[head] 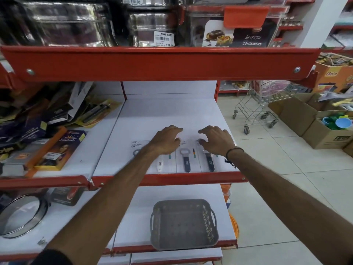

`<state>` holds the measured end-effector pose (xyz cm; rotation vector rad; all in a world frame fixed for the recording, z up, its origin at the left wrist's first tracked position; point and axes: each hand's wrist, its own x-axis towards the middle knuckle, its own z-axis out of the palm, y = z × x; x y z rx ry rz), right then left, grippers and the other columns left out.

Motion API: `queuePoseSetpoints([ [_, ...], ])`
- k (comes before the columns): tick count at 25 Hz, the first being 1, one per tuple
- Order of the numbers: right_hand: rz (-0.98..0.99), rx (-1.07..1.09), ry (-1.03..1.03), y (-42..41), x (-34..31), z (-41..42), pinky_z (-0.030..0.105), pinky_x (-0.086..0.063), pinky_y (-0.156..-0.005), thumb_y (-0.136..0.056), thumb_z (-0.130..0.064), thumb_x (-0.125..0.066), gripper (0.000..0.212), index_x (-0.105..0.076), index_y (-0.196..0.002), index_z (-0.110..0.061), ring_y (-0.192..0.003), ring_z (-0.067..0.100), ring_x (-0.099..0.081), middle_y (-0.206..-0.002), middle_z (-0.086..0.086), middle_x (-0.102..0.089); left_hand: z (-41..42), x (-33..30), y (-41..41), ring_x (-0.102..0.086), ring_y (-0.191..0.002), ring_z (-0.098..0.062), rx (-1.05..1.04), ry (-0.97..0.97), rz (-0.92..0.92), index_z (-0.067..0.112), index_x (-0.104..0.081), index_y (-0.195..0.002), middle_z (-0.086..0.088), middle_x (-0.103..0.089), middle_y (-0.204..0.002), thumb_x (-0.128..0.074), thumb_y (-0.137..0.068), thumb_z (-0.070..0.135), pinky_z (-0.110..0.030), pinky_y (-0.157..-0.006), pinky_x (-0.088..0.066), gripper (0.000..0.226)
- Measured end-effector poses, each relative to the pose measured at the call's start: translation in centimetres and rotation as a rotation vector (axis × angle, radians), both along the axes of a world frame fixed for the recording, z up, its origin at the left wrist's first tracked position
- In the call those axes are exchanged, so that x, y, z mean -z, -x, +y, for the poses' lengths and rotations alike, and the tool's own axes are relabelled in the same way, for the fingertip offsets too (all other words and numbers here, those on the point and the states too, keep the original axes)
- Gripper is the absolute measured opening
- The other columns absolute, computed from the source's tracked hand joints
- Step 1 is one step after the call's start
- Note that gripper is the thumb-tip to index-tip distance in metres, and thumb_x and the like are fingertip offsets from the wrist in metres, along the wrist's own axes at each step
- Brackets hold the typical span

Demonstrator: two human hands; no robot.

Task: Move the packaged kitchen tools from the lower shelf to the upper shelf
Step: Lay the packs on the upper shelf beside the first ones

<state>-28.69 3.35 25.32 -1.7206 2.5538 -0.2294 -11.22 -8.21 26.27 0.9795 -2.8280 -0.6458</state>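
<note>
White carded packs of bottle openers (pixel 186 159) lie flat behind the shelf's red front lip (pixel 172 179), light, stiff and slippery. Left hand (pixel 166 140) and right hand (pixel 216 140) hover open-fingered over their top ends, gripping nothing; pinching a card edge looks best.

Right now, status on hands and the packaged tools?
Left hand and right hand open, resting on packaged tools. Tools flat on middle shelf. Nothing blocking.
</note>
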Motion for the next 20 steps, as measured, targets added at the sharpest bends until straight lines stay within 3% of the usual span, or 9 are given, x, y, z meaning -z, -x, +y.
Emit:
queuePoseSetpoints([
  [2,-0.145,-0.089,-0.014,-1.6,-1.1,-0.1,0.041,-0.037,-0.109,-0.09,-0.043,-0.062,0.057,-0.047,-0.142,-0.025,-0.137,0.022,-0.043,-0.152,-0.003,-0.046,-1.5,-2.5,-3.2,-0.03,-0.148,-0.023,0.043,-0.129,-0.119,0.017,-0.028,-0.155,-0.005,-0.027,-0.164,-0.058,-0.097,0.026,-0.034,-0.123,-0.025,0.065],
  [5,-0.346,-0.224,-0.08,-5.1,-2.5,-0.9,0.036,-0.028,-0.118,-0.078,-0.048,-0.077,0.081,-0.041,-0.147,-0.027,-0.144,0.017,-0.034,-0.158,-0.007,-0.036,-3.7,-6.1,-7.4,-0.023,-0.151,-0.021,0.053,-0.06,-0.448,0.018,-0.02,-0.157,0.0,-0.017,-0.166,-0.072,-0.087,0.035,-0.032,-0.122,-0.021,0.089],
  [9,-0.247,-0.329,-0.282,-8.6,-2.5,-2.7,0.037,-0.019,-0.122,-0.071,-0.048,-0.083,0.1,-0.031,-0.153,-0.025,-0.149,0.019,-0.024,-0.164,-0.005,-0.024,-3.9,-4.8,-10.1,-0.026,-0.149,-0.025,0.022,0.035,-0.7,0.015,-0.018,-0.156,-0.004,-0.018,-0.166,-0.081,-0.076,0.043,-0.038,-0.123,-0.026,0.105],
  [14,-0.26,-0.307,-0.312,-9.5,-1.2,-3.7,0.042,-0.03,-0.119,-0.062,-0.049,-0.088,0.093,-0.046,-0.144,-0.036,-0.141,0.025,-0.037,-0.154,-0.002,-0.041,-3.1,-3.1,-11.9,-0.033,-0.146,-0.025,0.046,0.02,-0.577,0.015,-0.026,-0.155,-0.003,-0.027,-0.163,-0.079,-0.079,0.04,-0.036,-0.118,-0.032,0.097],
  [20,-0.267,-0.279,-0.278,-10.2,-1.2,-4.2,0.045,-0.03,-0.119,-0.055,-0.053,-0.09,0.093,-0.053,-0.138,-0.035,-0.139,0.025,-0.039,-0.151,-0.003,-0.046,-3.6,-2.8,-12.7,-0.032,-0.146,-0.024,0.058,-0.006,-0.504,0.018,-0.03,-0.154,-0.001,-0.027,-0.163,-0.08,-0.077,0.041,-0.037,-0.119,-0.031,0.094],
])
